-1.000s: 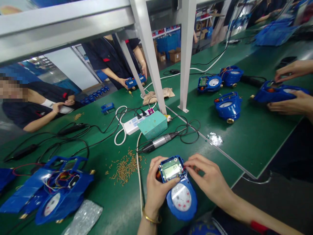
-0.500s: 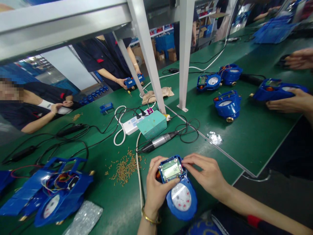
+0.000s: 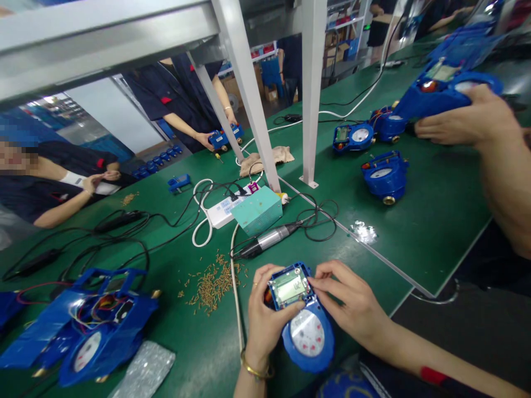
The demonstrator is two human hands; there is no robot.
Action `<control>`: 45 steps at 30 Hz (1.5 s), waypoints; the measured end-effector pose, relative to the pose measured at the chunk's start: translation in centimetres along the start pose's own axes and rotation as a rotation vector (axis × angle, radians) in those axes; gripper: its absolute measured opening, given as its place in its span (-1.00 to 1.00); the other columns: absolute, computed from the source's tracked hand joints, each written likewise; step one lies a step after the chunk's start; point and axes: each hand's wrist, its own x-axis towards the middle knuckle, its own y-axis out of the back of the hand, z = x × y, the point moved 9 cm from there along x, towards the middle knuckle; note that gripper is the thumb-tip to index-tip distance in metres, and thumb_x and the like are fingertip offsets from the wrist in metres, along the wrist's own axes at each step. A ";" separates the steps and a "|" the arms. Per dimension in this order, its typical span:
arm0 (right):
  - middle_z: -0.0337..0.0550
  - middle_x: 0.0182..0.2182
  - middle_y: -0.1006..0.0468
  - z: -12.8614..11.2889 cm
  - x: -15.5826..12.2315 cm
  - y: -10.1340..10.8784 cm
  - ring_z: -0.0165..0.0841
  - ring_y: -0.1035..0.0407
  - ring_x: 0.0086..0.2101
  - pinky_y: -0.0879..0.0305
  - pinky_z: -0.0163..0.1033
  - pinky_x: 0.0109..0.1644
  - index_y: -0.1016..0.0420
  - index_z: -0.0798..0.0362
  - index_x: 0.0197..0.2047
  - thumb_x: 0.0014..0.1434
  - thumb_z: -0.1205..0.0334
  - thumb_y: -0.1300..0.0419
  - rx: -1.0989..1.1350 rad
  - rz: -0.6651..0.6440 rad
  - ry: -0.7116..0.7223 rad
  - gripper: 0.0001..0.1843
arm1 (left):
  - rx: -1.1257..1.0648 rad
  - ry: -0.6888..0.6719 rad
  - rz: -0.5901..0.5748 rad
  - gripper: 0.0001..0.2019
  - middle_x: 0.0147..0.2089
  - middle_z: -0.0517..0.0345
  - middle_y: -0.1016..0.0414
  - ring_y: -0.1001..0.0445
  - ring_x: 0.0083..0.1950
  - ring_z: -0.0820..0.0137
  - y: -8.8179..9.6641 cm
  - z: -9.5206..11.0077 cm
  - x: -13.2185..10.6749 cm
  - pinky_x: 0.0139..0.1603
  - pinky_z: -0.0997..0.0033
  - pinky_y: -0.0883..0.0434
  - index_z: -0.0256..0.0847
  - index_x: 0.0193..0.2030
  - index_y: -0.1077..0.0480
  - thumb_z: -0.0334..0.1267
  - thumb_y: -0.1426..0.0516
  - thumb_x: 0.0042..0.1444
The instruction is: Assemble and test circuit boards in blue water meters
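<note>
A blue water meter (image 3: 306, 331) with a round white dial and a small LCD screen (image 3: 291, 288) lies on the green bench right in front of me. My left hand (image 3: 264, 318) grips its left side, thumb resting under the screen. My right hand (image 3: 347, 305) is curled over the right edge of the screen, fingertips pinched against the housing. An electric screwdriver (image 3: 267, 241) lies just beyond the meter.
Loose brass screws (image 3: 211, 283) lie to the left, with opened blue meters (image 3: 93, 326) beyond them. A teal box (image 3: 258, 210), power strip (image 3: 224, 209) and cables sit mid-bench. A co-worker's hand (image 3: 468, 119) at right holds up a meter (image 3: 443, 88); further meters (image 3: 384, 177) stand there. White frame posts (image 3: 309, 94) rise from the bench.
The co-worker at right has lifted their meter off the bench and up. My right fingers have shifted slightly left along the screen's edge; my left hand stays put.
</note>
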 end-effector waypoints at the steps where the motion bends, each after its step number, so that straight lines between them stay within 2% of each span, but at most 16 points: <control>1: -0.08 -0.26 -0.46 0.0 0.2 -0.1 -0.29 -0.40 -0.23 -0.42 -0.19 -0.17 -0.52 0.07 -0.14 0.31 0.46 -0.10 -0.004 -0.014 0.005 -0.80 | 0.002 -0.004 0.003 -0.46 0.03 0.01 -0.42 -0.40 0.14 0.12 0.0 0.0 0.0 0.19 0.13 -0.34 -0.15 -0.03 -0.50 -0.03 -0.43 -0.17; 9: -0.07 -0.22 -0.43 0.1 0.5 -0.6 -0.23 -0.35 -0.18 -0.36 -0.12 -0.14 -0.49 0.07 -0.25 0.22 0.51 -0.13 -0.069 -0.074 -0.046 -0.82 | 0.000 0.001 0.054 -0.45 0.02 0.01 -0.42 -0.40 0.13 0.13 0.4 -0.6 -0.5 0.16 0.15 -0.37 -0.16 -0.03 -0.50 -0.02 -0.43 -0.17; 14: -0.04 -0.24 -0.44 -0.7 0.1 -0.4 -0.23 -0.37 -0.22 -0.38 -0.13 -0.17 -0.51 0.09 -0.24 0.26 0.48 -0.10 -0.172 -0.068 -0.027 -0.82 | -0.002 0.010 0.067 -0.46 0.01 0.02 -0.43 -0.41 0.13 0.12 0.5 -0.6 -0.7 0.17 0.15 -0.38 -0.15 -0.04 -0.51 -0.04 -0.44 -0.19; 19: -0.08 -0.27 -0.47 -1.1 -0.2 -1.0 -0.27 -0.39 -0.23 -0.36 -0.19 -0.16 -0.45 0.11 -0.07 0.36 0.43 0.00 -0.008 -0.187 -0.059 -0.78 | -0.007 0.004 0.066 -0.45 0.02 0.03 -0.43 -0.41 0.12 0.14 0.5 -0.4 -0.6 0.15 0.17 -0.40 -0.13 -0.03 -0.51 -0.04 -0.44 -0.19; 21: -0.13 -0.35 -0.46 -0.4 -0.1 -1.0 -0.32 -0.39 -0.30 -0.33 -0.23 -0.22 -0.45 0.08 -0.22 0.41 0.35 0.03 0.050 -0.207 -0.160 -0.75 | 0.001 -0.001 0.068 -0.46 0.01 0.02 -0.44 -0.42 0.11 0.13 0.4 -0.2 -0.6 0.14 0.15 -0.40 -0.14 -0.04 -0.51 -0.03 -0.44 -0.19; 23: -0.21 -0.48 -0.40 0.5 0.1 -0.9 -0.38 -0.35 -0.44 -0.26 -0.27 -0.34 -0.37 0.04 -0.43 0.44 0.25 0.04 0.053 -0.187 -0.271 -0.62 | 0.019 -0.002 0.064 -0.46 0.00 0.01 -0.45 -0.42 0.11 0.12 0.3 0.1 -0.5 0.14 0.13 -0.41 -0.15 -0.05 -0.52 -0.01 -0.44 -0.19; 25: -0.28 -0.58 -0.34 1.2 0.3 -0.8 -0.42 -0.29 -0.55 -0.18 -0.28 -0.44 -0.30 0.02 -0.54 0.40 0.15 -0.06 0.023 -0.163 -0.358 -0.56 | 0.034 -0.006 0.064 -0.48 -0.01 0.00 -0.45 -0.43 0.10 0.11 0.1 0.3 -0.4 0.12 0.12 -0.42 -0.16 -0.07 -0.52 -0.01 -0.43 -0.19; 27: -0.30 -0.62 -0.35 1.5 0.5 -0.9 -0.43 -0.27 -0.59 -0.14 -0.28 -0.49 -0.33 0.02 -0.57 0.31 0.10 -0.17 -0.016 -0.166 -0.393 -0.59 | 0.039 -0.012 0.061 -0.50 -0.02 0.00 -0.45 -0.43 0.08 0.12 -0.1 0.6 -0.4 0.10 0.14 -0.42 -0.16 -0.08 -0.52 -0.04 -0.43 -0.18; 32: -0.31 -0.61 -0.39 1.1 0.6 -0.9 -0.44 -0.30 -0.61 -0.17 -0.30 -0.51 -0.39 0.02 -0.52 0.26 0.15 -0.19 -0.087 -0.141 -0.363 -0.68 | 0.013 -0.015 0.056 -0.49 -0.02 0.00 -0.43 -0.43 0.07 0.15 -0.3 0.7 -0.5 0.09 0.18 -0.41 -0.15 -0.06 -0.51 -0.11 -0.44 -0.19; 38: -0.33 -0.59 -0.44 0.9 0.2 -0.6 -0.47 -0.35 -0.60 -0.27 -0.37 -0.50 -0.44 0.01 -0.45 0.27 0.13 -0.20 -0.040 -0.112 -0.377 -0.73 | -0.027 -0.008 0.060 -0.47 -0.01 0.02 -0.42 -0.41 0.07 0.17 -0.3 0.5 -0.7 0.10 0.20 -0.38 -0.13 -0.03 -0.51 -0.09 -0.44 -0.19; 43: -0.29 -0.59 -0.47 2.4 -0.5 -1.1 -0.46 -0.37 -0.59 -0.29 -0.40 -0.51 -0.46 0.02 -0.47 0.29 0.05 -0.19 0.128 -0.165 -0.530 -0.66 | -0.024 -0.008 0.049 -0.45 -0.01 0.04 -0.42 -0.40 0.08 0.18 -0.4 0.4 -0.7 0.12 0.20 -0.36 -0.12 -0.03 -0.50 -0.11 -0.46 -0.20; 45: -0.30 -0.60 -0.45 3.5 -1.3 -1.7 -0.44 -0.36 -0.60 -0.31 -0.39 -0.54 -0.48 0.02 -0.35 0.26 0.00 -0.22 0.256 -0.178 -0.643 -0.72 | -0.027 -0.007 0.044 -0.46 -0.02 0.04 -0.41 -0.41 0.08 0.18 -0.5 0.4 -0.7 0.12 0.20 -0.36 -0.11 -0.03 -0.50 -0.10 -0.46 -0.20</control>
